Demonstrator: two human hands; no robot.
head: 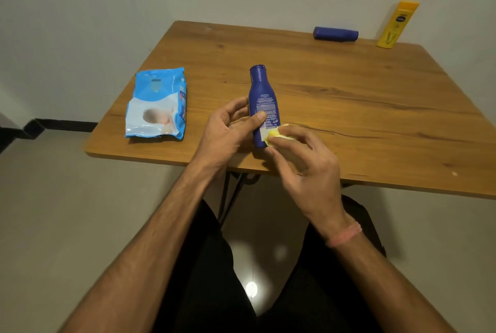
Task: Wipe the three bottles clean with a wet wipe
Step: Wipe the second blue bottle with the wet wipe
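Plain pale walls stand behind a wooden tabletop [349, 96] set into the room's corner. Near its front edge, a dark blue bottle [262, 101] is held upright, cap away from the person, by the left hand [228, 128], whose thumb lies across the printed label while the fingers are curled round the far side. A folded wet wipe [276, 135], yellowish in this light, is pinched in the right hand [303, 161] and pressed against the bottle's lower right side, close to its base.

Against the back edge a second blue bottle [336, 34] lies on its side, and a yellow bottle [397, 24] stands at the back right corner. A pack of wipes [157, 104] rests near the left edge.

The step in hand is judged to be the wiping of the first bottle. It would be done well if the bottle were turned by the left hand while the wipe is drawn from base to cap, so that every side is covered. The thumb should be shifted, lest the label beneath it be missed.
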